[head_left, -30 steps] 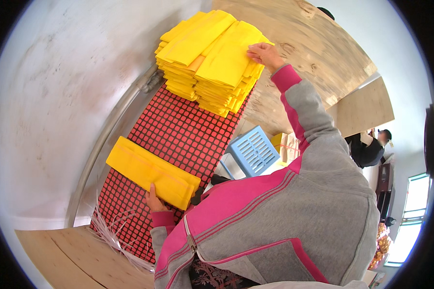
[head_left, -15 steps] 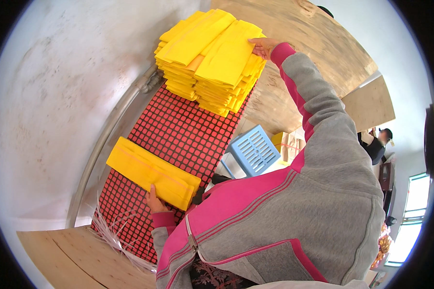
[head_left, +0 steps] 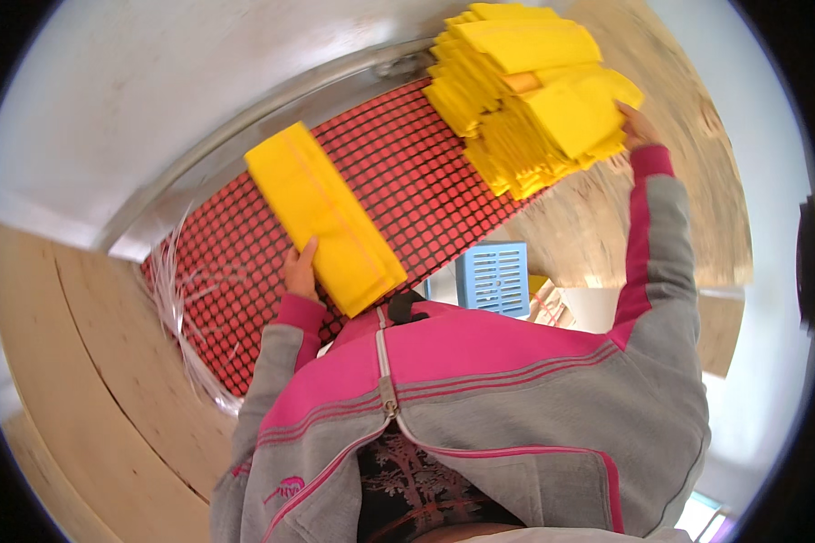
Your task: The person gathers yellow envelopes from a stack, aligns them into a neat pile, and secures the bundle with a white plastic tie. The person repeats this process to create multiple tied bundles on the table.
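Observation:
A folded yellow bundle point(head_left: 321, 217), cloth-like with a faint orange line along it, lies slantwise on the red-and-black grid-patterned table surface point(head_left: 398, 154). My left hand point(head_left: 302, 271) grips its near left edge, thumb on top and the other fingers partly hidden. At the far right rises a tall, uneven stack of similar yellow folded pieces point(head_left: 507, 100). My right hand point(head_left: 640, 127) is closed on the right edge of a top yellow folded piece point(head_left: 584, 109), which bends up slightly there. Its fingertips are partly hidden by the fold.
White plastic strands point(head_left: 177, 308) trail over the table's left end. Beyond it is a wooden board point(head_left: 91, 362); another wooden surface point(head_left: 670, 217) lies right of the stack. A blue slatted plastic crate point(head_left: 493, 281) stands below the table's near edge. A pipe point(head_left: 272, 113) runs along the wall.
My view has turned, so the stack now appears farther right and the single bundle higher up. The right edge of the stack's top piece has bent up in my right hand. My left hand keeps its hold.

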Motion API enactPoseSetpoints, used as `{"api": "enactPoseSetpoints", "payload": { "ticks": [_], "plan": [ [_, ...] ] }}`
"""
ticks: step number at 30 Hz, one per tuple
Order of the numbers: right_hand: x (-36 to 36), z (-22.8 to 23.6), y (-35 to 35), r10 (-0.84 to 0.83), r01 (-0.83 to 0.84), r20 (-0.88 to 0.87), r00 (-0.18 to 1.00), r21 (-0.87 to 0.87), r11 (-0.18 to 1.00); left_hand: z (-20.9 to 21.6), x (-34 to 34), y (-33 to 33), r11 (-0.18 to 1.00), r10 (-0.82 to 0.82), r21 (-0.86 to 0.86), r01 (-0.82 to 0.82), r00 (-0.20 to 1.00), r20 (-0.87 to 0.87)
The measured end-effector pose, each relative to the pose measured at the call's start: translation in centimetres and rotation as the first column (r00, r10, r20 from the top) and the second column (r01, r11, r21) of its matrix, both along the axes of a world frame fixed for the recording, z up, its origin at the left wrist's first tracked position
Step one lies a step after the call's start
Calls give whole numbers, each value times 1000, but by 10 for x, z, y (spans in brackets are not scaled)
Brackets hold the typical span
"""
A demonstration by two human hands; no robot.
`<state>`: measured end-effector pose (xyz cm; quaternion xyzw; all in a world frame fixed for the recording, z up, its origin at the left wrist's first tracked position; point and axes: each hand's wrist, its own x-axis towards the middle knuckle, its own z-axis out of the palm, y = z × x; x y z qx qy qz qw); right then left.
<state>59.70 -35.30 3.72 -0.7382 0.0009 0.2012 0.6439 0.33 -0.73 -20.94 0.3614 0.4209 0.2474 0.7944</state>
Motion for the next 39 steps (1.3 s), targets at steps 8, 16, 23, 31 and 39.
{"api": "enactPoseSetpoints", "payload": {
  "ticks": [8,16,23,31,39],
  "plan": [
    [-54,101,27,81,-104,203,976,109,989,9,0,0,999,-29,15,30,998,-54],
    [-189,119,143,508,-560,253,823,212,801,6,1,-1,999,32,19,-31,999,-44],
    [-301,-3,266,803,-776,142,578,400,488,14,1,-2,997,68,-22,-69,998,-18],
    [-384,-119,329,880,-787,-166,445,397,473,-29,0,4,987,111,-130,-93,983,143],
    [-369,-160,329,876,-884,-244,415,117,452,-19,1,1,995,65,-79,-66,998,-8]
  ]
}}
